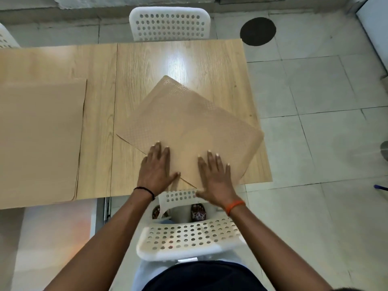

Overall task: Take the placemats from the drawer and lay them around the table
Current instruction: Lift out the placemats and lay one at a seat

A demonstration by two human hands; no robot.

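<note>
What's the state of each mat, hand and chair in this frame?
angled placemat: flat on the table, turned diagonally, its right corner past the table edge.
left placemat: flat, squared to the table, partly out of frame.
left hand: fingers straight, pressing the angled placemat.
right hand: fingers spread, pressing the same mat.
near chair: unoccupied, in front of the person.
far chair: unoccupied, tucked against the table.

Wood-grain worktop point(147, 66) catching a glossy glare; tan placemat point(189, 124) matt, finely dimpled; white chair point(170, 24) perforated plastic.
</note>
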